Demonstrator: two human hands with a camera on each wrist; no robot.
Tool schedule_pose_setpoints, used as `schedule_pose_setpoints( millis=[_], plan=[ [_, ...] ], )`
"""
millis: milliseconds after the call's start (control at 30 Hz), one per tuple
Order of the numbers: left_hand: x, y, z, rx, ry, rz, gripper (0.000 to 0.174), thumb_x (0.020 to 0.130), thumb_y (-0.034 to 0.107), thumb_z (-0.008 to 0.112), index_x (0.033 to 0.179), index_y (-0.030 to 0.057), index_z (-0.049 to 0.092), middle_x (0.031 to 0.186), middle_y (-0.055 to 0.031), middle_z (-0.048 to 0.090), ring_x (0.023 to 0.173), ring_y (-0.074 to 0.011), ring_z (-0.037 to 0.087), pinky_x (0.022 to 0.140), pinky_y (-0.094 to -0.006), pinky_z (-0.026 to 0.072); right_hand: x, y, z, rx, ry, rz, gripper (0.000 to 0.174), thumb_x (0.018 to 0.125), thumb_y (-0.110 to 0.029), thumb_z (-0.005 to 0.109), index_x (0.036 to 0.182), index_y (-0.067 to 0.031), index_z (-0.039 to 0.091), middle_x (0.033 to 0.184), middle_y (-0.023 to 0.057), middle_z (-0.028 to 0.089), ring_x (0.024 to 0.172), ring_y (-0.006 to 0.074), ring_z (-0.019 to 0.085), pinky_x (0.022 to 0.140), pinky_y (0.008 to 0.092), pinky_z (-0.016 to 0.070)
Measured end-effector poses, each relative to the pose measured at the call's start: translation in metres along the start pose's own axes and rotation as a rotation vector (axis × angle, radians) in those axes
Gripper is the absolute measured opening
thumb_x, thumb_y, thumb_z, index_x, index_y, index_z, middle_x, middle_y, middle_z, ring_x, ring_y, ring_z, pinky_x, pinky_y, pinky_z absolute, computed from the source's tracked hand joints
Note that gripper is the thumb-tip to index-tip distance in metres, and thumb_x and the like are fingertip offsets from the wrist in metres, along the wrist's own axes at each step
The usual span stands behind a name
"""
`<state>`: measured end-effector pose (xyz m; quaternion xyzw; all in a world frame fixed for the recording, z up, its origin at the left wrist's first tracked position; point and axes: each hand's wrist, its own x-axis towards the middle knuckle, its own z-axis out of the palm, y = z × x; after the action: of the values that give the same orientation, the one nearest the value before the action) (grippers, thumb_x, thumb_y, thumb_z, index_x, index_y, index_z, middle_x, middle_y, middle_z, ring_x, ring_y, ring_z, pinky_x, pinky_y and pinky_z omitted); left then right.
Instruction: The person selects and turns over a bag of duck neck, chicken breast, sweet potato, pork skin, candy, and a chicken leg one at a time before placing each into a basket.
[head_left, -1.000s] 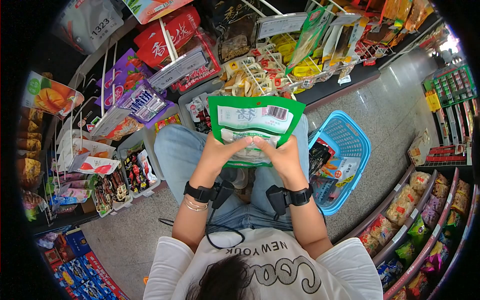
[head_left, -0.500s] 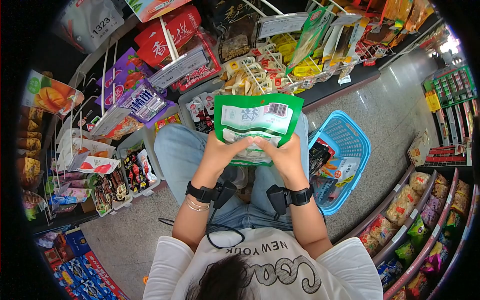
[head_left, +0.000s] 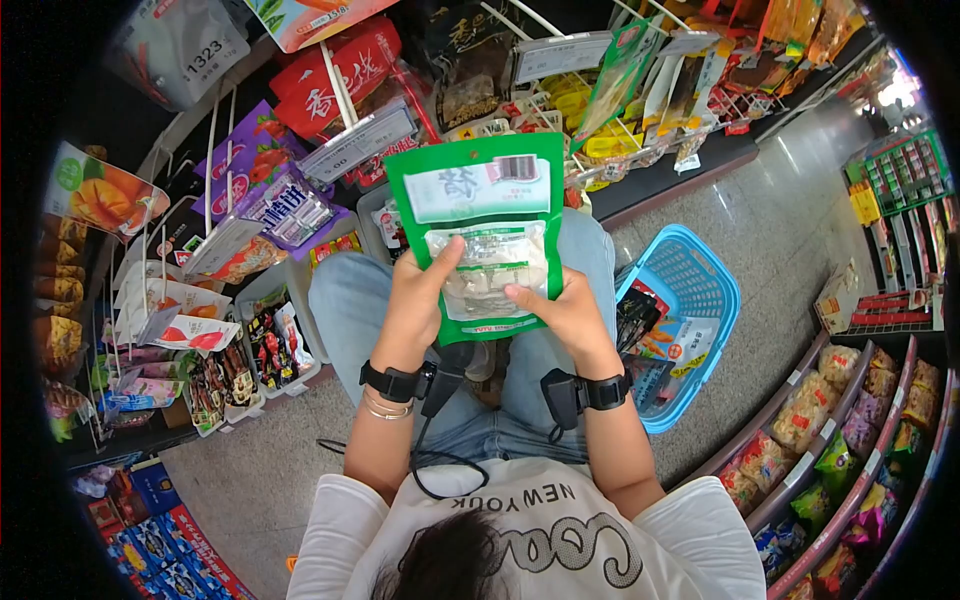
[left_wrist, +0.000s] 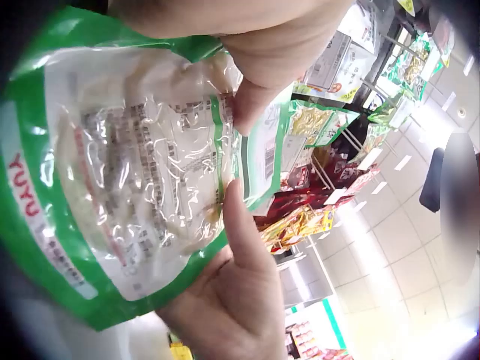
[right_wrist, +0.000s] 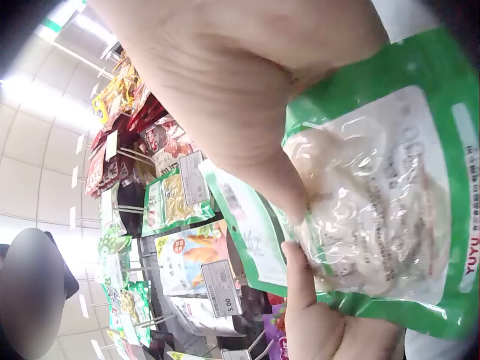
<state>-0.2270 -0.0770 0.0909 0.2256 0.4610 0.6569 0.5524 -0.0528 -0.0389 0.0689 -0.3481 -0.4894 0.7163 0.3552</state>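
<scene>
Both hands hold a green-edged snack bag [head_left: 487,315] over the lap. Its clear window shows pale, lumpy food in inner wrapping, and a white label with a barcode [head_left: 517,168] sits near the top. My left hand [head_left: 418,298] grips the left edge, its thumb lying on the window. On the lower right side my right hand [head_left: 574,318] pinches the bag, thumb across the front. Fingers behind the bag are hidden. In the left wrist view the window [left_wrist: 157,150] looks crinkled and shiny, and red letters run along the bottom edge.
A blue basket [head_left: 727,330] with several packets stands on the floor to the right. Shelf hooks ahead carry hanging snack bags, including a purple one [head_left: 290,205] and a red one [head_left: 340,80]. Bins of small packets [head_left: 280,335] line the left. Shelves of packaged snacks [head_left: 805,400] stand at the right.
The bag has risen away from the body and tilted slightly, showing more of its window. My left thumb has slid up and left, apart from the right thumb; both hands keep hold.
</scene>
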Motion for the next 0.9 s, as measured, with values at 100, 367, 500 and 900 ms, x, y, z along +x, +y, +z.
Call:
schedule_pose_setpoints(
  millis=[100, 367, 500, 900],
  plan=[
    [0.003, 0.001, -0.007, 0.073, -0.056, -0.008, 0.034, 0.085, 0.016, 0.066, 0.113, -0.0015, 0.056, 0.107, -0.0078, 0.062, 0.095, -0.013, 0.058, 0.083, -0.0282, 0.046, 0.001, 0.0, 0.0, 0.05, 0.053, 0.002, 0.03, 0.08, -0.008, 0.07, 0.106, 0.003, 0.061, 0.099, 0.0072, 0.065, 0.086, 0.011, 0.06, 0.076, 0.026, 0.048],
    [-0.003, -0.011, -0.011, 0.253, -0.103, -0.082, 0.031, 0.08, 0.015, 0.071, 0.105, -0.0017, 0.062, 0.1, -0.0088, 0.065, 0.088, -0.013, 0.061, 0.079, -0.0271, 0.0482, -0.001, -0.003, 0.0, 0.087, 0.117, 0.012, 0.028, 0.08, -0.007, 0.069, 0.105, 0.0031, 0.062, 0.098, 0.0074, 0.066, 0.085, 0.0114, 0.06, 0.075, 0.0256, 0.0487],
    [-0.004, -0.008, -0.011, 0.273, -0.098, -0.083, 0.031, 0.08, 0.013, 0.072, 0.105, -0.0021, 0.062, 0.101, -0.0091, 0.065, 0.088, -0.0133, 0.061, 0.078, -0.0271, 0.0489, -0.001, 0.0, 0.0, 0.108, 0.106, -0.013, 0.027, 0.08, -0.006, 0.069, 0.105, 0.0032, 0.062, 0.097, 0.0073, 0.066, 0.085, 0.0114, 0.06, 0.075, 0.0255, 0.0488],
    [-0.005, -0.007, -0.013, 0.295, -0.125, -0.067, 0.032, 0.079, 0.013, 0.072, 0.105, -0.0031, 0.062, 0.1, -0.01, 0.065, 0.087, -0.0134, 0.061, 0.077, -0.0271, 0.0498, -0.005, -0.006, -0.002, 0.134, 0.047, 0.053, 0.031, 0.08, -0.008, 0.071, 0.106, 0.0038, 0.061, 0.099, 0.0086, 0.066, 0.086, 0.0131, 0.061, 0.077, 0.0269, 0.0489]
  ],
)
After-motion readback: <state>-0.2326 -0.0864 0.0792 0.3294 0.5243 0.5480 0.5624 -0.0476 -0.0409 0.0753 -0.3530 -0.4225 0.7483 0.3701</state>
